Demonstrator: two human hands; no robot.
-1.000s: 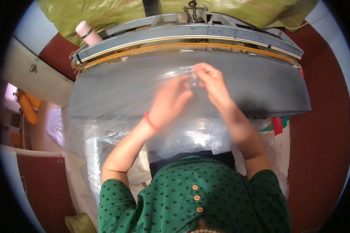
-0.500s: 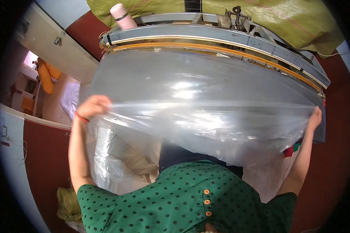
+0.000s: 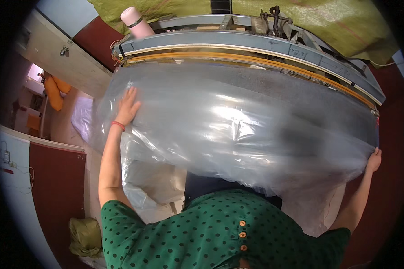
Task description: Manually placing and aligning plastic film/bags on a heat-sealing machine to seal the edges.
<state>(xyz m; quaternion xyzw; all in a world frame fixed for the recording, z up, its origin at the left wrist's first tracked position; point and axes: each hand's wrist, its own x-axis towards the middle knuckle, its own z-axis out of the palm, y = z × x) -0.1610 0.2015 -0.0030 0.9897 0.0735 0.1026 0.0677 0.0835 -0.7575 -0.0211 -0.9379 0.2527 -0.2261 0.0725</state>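
Observation:
A wide sheet of clear plastic film [image 3: 188, 125] lies over the dark table top [image 3: 274, 83] in front of me, wrinkled and shiny, its near part hanging down towards my lap. My left hand [image 3: 129, 106] rests flat on the film at the left side, fingers spread and pointing away from me. At the table's right edge, my right hand [image 3: 374, 159] is closed on the film's right margin, which gathers into folds there. Along the table's far side runs a long grey metal bar [image 3: 238, 39] with an orange strip [image 3: 202, 55] below it.
A pink bottle [image 3: 137, 21] stands at the far left behind the bar. A metal clamp [image 3: 276, 21] sits on the frame at the back. Yellow-green woven sheeting [image 3: 314, 22] covers the background. Beside the door [image 3: 67, 38], an opening leads out. A greenish bag [image 3: 85, 237] lies lower left.
My left hand has let go of the film's edge and moved forward and right, now flat on it. My right hand has moved right and nearer, still gripping; the film lies lower over the table.

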